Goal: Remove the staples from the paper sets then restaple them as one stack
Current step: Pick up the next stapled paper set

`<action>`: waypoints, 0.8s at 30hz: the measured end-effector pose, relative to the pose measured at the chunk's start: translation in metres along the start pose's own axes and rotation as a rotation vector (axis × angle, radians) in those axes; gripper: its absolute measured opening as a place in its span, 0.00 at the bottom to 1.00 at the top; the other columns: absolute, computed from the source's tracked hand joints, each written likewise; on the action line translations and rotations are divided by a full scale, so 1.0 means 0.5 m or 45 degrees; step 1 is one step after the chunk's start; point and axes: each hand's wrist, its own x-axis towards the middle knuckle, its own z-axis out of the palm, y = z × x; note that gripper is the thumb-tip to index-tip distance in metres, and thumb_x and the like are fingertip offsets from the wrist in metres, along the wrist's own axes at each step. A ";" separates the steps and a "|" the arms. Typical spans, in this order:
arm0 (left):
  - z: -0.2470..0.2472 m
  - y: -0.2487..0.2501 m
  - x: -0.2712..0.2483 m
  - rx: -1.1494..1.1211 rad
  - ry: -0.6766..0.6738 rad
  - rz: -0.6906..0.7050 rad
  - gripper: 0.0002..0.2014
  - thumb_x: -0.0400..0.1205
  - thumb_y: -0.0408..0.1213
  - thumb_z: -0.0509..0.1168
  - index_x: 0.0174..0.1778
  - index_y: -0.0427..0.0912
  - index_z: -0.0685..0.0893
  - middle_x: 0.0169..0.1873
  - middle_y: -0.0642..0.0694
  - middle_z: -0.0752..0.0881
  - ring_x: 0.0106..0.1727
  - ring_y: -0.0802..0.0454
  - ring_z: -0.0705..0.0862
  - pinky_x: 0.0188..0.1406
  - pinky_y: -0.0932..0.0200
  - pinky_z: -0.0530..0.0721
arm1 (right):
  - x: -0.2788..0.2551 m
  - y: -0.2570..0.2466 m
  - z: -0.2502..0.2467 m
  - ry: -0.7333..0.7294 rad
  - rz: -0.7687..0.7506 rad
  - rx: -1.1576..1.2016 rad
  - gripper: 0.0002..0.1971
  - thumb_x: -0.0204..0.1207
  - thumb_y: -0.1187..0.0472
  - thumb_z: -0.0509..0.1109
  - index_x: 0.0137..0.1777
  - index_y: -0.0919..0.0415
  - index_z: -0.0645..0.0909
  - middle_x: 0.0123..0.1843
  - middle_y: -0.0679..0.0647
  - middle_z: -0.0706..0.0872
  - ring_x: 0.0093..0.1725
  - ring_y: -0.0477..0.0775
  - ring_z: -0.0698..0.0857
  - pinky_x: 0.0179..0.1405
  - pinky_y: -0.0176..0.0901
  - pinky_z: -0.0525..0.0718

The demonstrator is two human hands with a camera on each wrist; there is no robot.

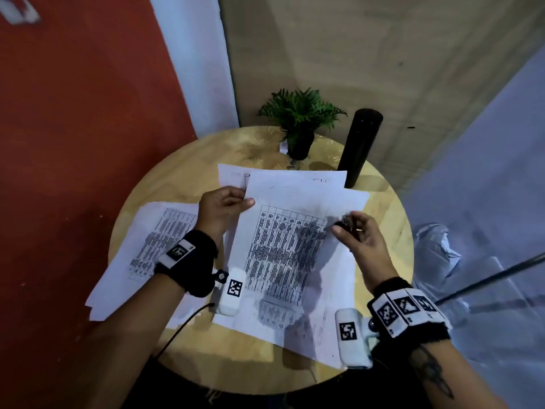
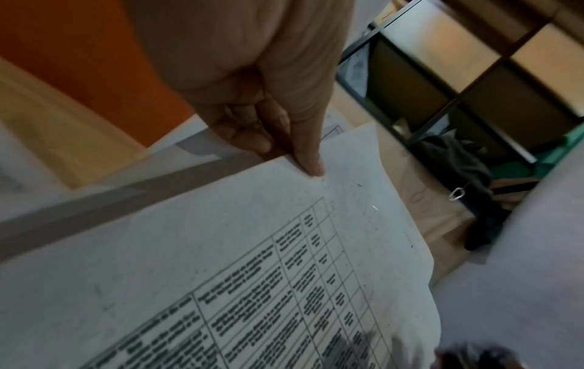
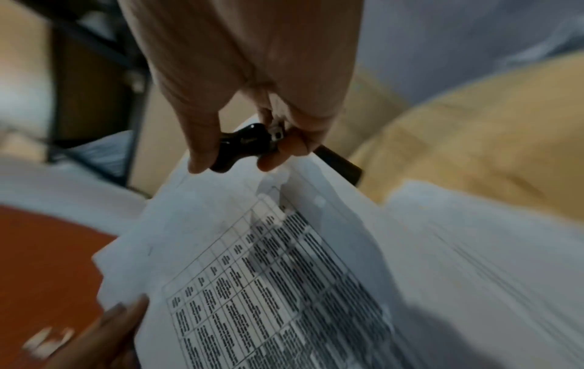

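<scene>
2 hands (image 1: 224, 209) (image 1: 358, 231): paper set (image 1: 283, 255), staple remover (image 3: 243, 146).

A round, light wooden worktop (image 1: 182, 178) stands against a red and white wall. At its far edge a small green potted plant (image 1: 299, 122) sits in a dark pot, with a tall black cylinder (image 1: 359, 146) upright just to its right and a small white tag (image 1: 283, 148) by the pot's left side. Printed paper sets cover most of the surface: one set (image 1: 141, 246) with a dense table lies at the left, overhanging the rim, another sheet (image 1: 233, 174) lies toward the plant, and a further sheet (image 1: 333, 276) spreads across the middle and right, reaching the near edge.
</scene>
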 end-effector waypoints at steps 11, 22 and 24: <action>-0.027 0.195 -0.077 -0.001 -0.045 0.409 0.10 0.69 0.21 0.74 0.33 0.41 0.84 0.25 0.58 0.87 0.29 0.66 0.82 0.36 0.74 0.80 | -0.049 -0.346 0.105 -0.574 -0.756 -1.179 0.28 0.53 0.57 0.86 0.56 0.58 0.85 0.60 0.54 0.80 0.61 0.53 0.80 0.53 0.36 0.75; -0.070 0.425 -0.147 1.004 0.293 1.103 0.38 0.55 0.69 0.69 0.61 0.58 0.79 0.58 0.58 0.79 0.61 0.56 0.71 0.53 0.60 0.62 | -0.132 -0.503 0.131 -0.710 -1.035 -1.285 0.27 0.52 0.57 0.87 0.53 0.58 0.85 0.46 0.51 0.82 0.48 0.53 0.81 0.50 0.51 0.79; -0.075 0.458 -0.143 1.072 0.072 0.958 0.30 0.54 0.72 0.67 0.49 0.62 0.84 0.49 0.60 0.86 0.55 0.57 0.79 0.54 0.57 0.67 | -0.142 -0.521 0.131 -0.708 -1.063 -1.253 0.27 0.51 0.59 0.87 0.52 0.59 0.85 0.46 0.53 0.82 0.47 0.55 0.81 0.49 0.52 0.79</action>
